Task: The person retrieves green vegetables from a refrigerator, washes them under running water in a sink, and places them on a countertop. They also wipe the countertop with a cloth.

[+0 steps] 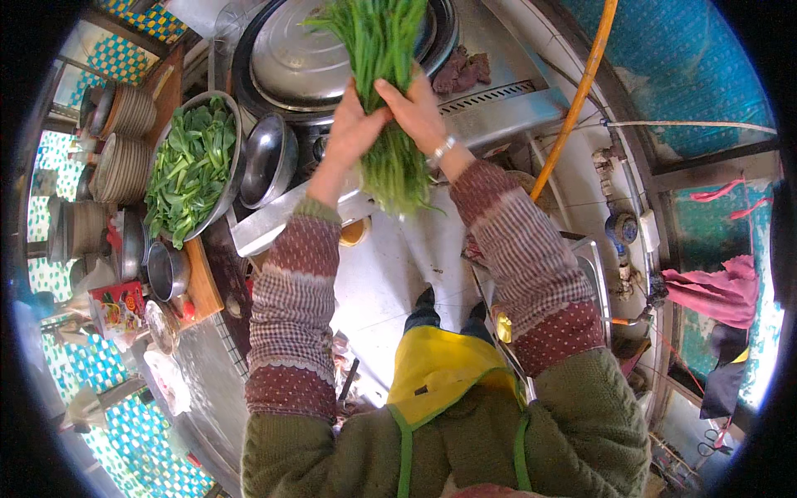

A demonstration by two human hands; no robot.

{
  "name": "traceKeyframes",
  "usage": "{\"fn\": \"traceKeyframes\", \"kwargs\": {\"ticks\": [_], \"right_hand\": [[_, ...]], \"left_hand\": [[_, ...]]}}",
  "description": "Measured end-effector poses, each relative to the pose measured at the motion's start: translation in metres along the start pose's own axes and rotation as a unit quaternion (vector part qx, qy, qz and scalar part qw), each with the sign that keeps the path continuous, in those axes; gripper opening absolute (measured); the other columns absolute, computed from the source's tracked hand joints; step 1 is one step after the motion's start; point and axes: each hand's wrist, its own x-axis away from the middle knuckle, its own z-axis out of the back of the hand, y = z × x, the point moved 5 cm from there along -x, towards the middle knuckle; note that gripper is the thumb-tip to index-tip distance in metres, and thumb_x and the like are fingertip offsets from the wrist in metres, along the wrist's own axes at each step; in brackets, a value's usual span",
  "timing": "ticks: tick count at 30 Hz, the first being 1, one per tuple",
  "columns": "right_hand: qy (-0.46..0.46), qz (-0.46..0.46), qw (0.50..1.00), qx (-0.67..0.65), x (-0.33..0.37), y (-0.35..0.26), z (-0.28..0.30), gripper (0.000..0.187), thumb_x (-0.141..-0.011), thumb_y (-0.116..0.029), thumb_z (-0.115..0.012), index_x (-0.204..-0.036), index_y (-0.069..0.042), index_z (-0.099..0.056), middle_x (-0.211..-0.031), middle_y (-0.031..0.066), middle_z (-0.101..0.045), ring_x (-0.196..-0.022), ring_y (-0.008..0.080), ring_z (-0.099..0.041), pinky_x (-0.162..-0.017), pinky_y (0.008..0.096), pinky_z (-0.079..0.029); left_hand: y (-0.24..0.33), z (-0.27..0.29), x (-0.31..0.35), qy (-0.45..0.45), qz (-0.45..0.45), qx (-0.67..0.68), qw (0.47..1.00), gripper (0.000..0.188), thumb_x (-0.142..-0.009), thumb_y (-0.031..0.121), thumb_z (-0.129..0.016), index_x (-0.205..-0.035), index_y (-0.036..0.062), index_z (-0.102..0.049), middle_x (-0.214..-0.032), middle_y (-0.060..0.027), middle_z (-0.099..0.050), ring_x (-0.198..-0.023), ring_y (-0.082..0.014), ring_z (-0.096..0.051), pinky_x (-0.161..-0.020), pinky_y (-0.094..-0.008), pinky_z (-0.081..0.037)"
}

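Observation:
Both my hands are closed around a thick bunch of chives (383, 46) with long, thin green blades. My left hand (355, 133) grips the bunch from the left side. Opposite it, my right hand (415, 112) wraps the other side, its thumb across the front. One end of the bunch points away over a round metal lid (292, 62) on the stove; the other hangs down between my wrists toward me. The fingers behind the bunch are hidden.
Left of the stove sit a large basin of leafy greens (193, 158) and a metal bowl (267, 158). Farther left are stacked plates (124, 170) and a small pot (168, 270). A dark cloth (461, 70) lies on the stove's right; an orange hose (575, 100) runs beyond it.

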Motion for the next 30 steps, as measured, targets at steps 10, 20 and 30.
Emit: {"fn": "traceKeyframes", "kwargs": {"ticks": [10, 20, 30], "right_hand": [[-0.04, -0.027, 0.975, 0.215, 0.131, 0.039, 0.122, 0.038, -0.1, -0.023, -0.063, -0.129, 0.002, -0.061, -0.119, 0.0146, -0.065, -0.106, 0.0168, -0.065, -0.086, 0.0277, -0.053], [0.333, -0.399, 0.786, -0.335, 0.492, 0.121, 0.409, 0.016, -0.101, -0.018, -0.06, -0.096, -0.005, -0.067, -0.095, 0.0059, -0.068, -0.083, 0.0177, -0.067, -0.081, 0.0298, -0.055], [0.58, -0.107, 0.754, -0.289, 0.626, 0.219, 0.543, 0.032, -0.101, -0.027, -0.049, -0.11, 0.001, -0.061, -0.103, 0.0149, -0.067, -0.096, 0.0318, -0.065, -0.09, 0.0466, -0.055]], "left_hand": [[-0.11, 0.031, -0.001, -0.085, 0.181, -0.221, 0.955, 0.124, -0.078, 0.062, -0.075, -0.157, -0.0065, -0.009, -0.155, -0.0376, -0.027, -0.148, -0.0434, -0.027, -0.121, -0.0422, -0.025], [0.036, -0.166, 0.122, -0.07, 0.021, 0.139, 0.988, 0.005, -0.09, 0.006, -0.071, -0.094, 0.0044, -0.071, -0.084, -0.0036, -0.07, -0.072, -0.0129, -0.066, -0.065, -0.0259, -0.052], [0.02, -0.562, 0.387, -0.39, 0.47, 0.215, 0.762, 0.063, -0.1, 0.061, -0.046, -0.119, 0.0052, -0.067, -0.092, -0.0063, -0.072, -0.085, -0.0207, -0.067, -0.096, -0.0398, -0.047]]}}
